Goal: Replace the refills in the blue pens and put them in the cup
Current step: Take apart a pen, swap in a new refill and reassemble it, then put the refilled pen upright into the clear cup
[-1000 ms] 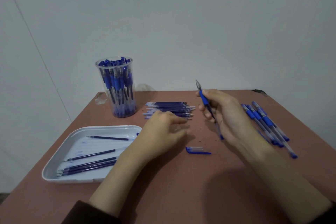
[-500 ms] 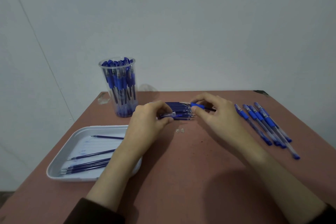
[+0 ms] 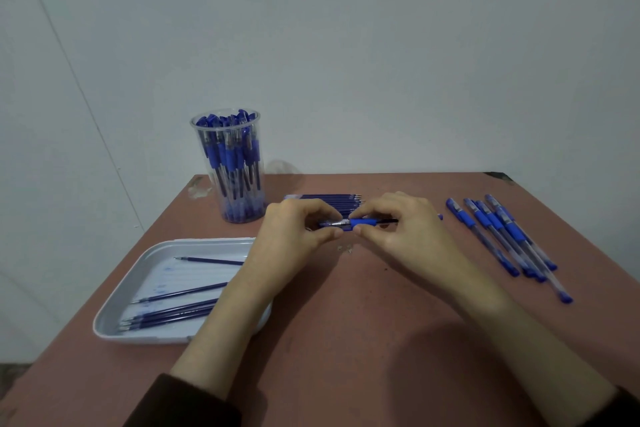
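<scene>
A person's two hands meet over a reddish-brown table (image 3: 346, 340), holding one blue pen (image 3: 362, 221) level between them, just in front of a neat pile of fresh refills (image 3: 329, 199). The left hand (image 3: 294, 236) pinches the pen's clear end between thumb and curled fingers; the right hand (image 3: 398, 232) pinches its blue rubber grip section the same way. A second ago the right hand alone held this pen upright, and a blue cap lay on the table near the reaching left hand. That cap is gone from the table now, and the hands have come together, so the pen is probably being capped or closed up, ready to go into the cup. A tall clear cup (image 3: 202, 146) stands at the back left, well apart from the hands and packed with capped blue pens. A white tray (image 3: 162, 253) at the near left, partly under the left forearm, holds several loose refills (image 3: 180, 312), likely the used ones. Several more pens (image 3: 502, 236) lie side by side on the right, probably awaiting their turn.
</scene>
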`<state>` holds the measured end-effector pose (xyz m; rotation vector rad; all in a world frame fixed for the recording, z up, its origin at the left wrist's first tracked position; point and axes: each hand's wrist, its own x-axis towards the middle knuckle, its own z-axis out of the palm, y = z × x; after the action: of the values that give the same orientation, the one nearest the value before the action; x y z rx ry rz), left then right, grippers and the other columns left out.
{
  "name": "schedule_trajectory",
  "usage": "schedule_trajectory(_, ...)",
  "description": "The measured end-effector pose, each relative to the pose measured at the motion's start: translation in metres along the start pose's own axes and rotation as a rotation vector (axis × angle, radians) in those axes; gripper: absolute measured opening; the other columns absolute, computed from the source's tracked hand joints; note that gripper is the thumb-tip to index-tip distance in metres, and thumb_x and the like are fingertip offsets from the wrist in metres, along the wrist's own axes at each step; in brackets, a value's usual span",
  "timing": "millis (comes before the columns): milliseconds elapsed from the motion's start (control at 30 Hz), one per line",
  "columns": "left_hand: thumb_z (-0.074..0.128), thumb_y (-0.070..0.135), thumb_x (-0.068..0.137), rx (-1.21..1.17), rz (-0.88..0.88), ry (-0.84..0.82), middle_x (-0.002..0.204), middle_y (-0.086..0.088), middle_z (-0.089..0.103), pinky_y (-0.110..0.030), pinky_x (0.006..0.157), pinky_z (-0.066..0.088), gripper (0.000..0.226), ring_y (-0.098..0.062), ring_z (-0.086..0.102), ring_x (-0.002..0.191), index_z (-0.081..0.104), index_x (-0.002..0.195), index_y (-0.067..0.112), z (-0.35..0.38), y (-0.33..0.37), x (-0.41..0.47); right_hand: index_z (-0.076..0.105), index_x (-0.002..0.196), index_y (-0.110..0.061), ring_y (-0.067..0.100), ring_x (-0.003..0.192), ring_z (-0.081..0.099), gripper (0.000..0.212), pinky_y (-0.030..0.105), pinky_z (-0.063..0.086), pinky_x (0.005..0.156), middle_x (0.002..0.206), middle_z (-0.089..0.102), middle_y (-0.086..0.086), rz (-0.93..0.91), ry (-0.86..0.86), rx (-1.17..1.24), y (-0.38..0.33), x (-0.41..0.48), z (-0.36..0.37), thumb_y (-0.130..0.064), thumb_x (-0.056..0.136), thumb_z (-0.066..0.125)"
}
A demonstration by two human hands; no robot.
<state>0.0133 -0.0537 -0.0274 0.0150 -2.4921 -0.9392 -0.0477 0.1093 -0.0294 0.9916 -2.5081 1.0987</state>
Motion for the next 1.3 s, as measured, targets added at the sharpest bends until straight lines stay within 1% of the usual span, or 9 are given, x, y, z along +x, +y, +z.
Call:
schedule_trajectory(100,0.078,0.019,0.074,-0.005,0.0,-0.003,0.071,0.014,0.062,-0.002,0.062,0.037,0.018,0.008,0.055,0.062,0.075,0.092,0.016,0.0,0.002,-0.001,0.076,0.094,-0.026,0.004,0.088,0.055,0.021,0.011,0.04,0.075,0.084,0.066,-0.014,0.001,-0.026,0.03,-0.003,-0.001,0.0,-0.011,0.084,0.066)
schedule_trajectory(167,0.079,0.019,0.073,-0.025,-0.007,0.008,0.068,0.014,0.062,-0.003,0.061,0.038,0.019,0.005,0.056,0.06,0.075,0.091,0.015,-0.001,0.003,-0.001,0.077,0.094,-0.023,0.005,0.088,0.056,0.021,0.007,0.038,0.074,0.085,0.067,-0.013,0.012,-0.017,0.046,-0.003,0.0,-0.001,-0.007,0.084,0.066)
schedule_trajectory(600,0.079,0.015,0.073,0.01,0.01,0.007,0.066,0.008,0.063,-0.003,0.061,0.038,0.019,0.004,0.054,0.059,0.076,0.092,0.013,-0.005,0.004,0.0,0.077,0.091,-0.02,0.0,0.082,0.06,0.021,0.005,0.042,0.068,0.081,0.068,-0.016,0.084,-0.094,0.234,-0.006,0.004,0.002,-0.004,0.086,0.065)
schedule_trajectory(767,0.078,0.014,0.074,-0.007,0.009,0.068,0.081,0.0,0.073,-0.002,0.063,0.038,0.018,0.001,0.055,0.065,0.076,0.092,0.014,0.0,0.0,0.002,0.075,0.093,-0.026,0.002,0.076,0.059,0.02,0.01,0.043,0.065,0.083,0.07,-0.01,0.095,-0.071,0.23,-0.003,0.005,0.008,-0.01,0.088,0.065)
schedule_trajectory(900,0.075,0.011,0.075,-0.037,0.031,0.129,0.089,0.001,0.073,-0.024,0.077,0.049,0.02,-0.011,0.063,0.079,0.074,0.095,0.016,0.003,-0.002,0.0,0.072,0.109,-0.022,0.009,0.086,0.057,0.027,0.01,0.039,0.073,0.091,0.064,-0.007,0.041,-0.057,0.138,-0.003,0.005,0.015,-0.007,0.09,0.061)
schedule_trajectory(1000,0.068,0.025,0.079,-0.047,0.072,0.331,0.104,0.003,0.067,-0.03,0.086,0.046,0.027,-0.017,0.059,0.097,0.069,0.105,0.021,-0.014,-0.003,0.002,0.071,0.112,-0.019,0.005,0.077,0.05,0.028,0.008,0.034,0.07,0.09,0.06,-0.002,-0.023,-0.038,0.085,-0.021,0.017,0.015,-0.006,0.09,0.059)
schedule_trajectory(1133,0.059,0.036,0.084,0.055,0.043,0.596,0.123,-0.002,0.056,-0.01,0.092,0.025,0.038,-0.022,0.046,0.114,0.06,0.12,0.023,-0.058,-0.019,0.015,0.066,0.098,-0.025,0.011,0.068,0.056,0.022,0.023,0.047,0.072,0.079,0.063,-0.002,0.003,0.106,0.336,-0.068,0.063,0.001,-0.005,0.09,0.06)
schedule_trajectory(1233,0.068,0.038,0.082,0.111,-0.114,0.501,0.145,-0.01,0.034,-0.026,0.105,0.021,0.073,-0.028,0.027,0.131,0.032,0.143,0.023,-0.086,-0.033,0.028,0.055,0.089,-0.026,0.014,0.063,0.061,0.026,0.043,0.056,0.081,0.078,0.059,-0.003,-0.042,0.246,0.656,-0.103,0.106,-0.005,0.0,0.09,0.058)
schedule_trajectory(1300,0.073,0.041,0.076,0.072,-0.162,0.418,0.151,-0.01,0.026,-0.037,0.109,0.024,0.095,-0.028,0.024,0.136,0.015,0.149,0.023,-0.095,-0.039,0.038,0.051,0.091,-0.023,0.016,0.065,0.064,0.024,0.046,0.056,0.081,0.083,0.061,-0.001,-0.086,0.324,0.733,-0.121,0.131,-0.003,0.0,0.09,0.056)
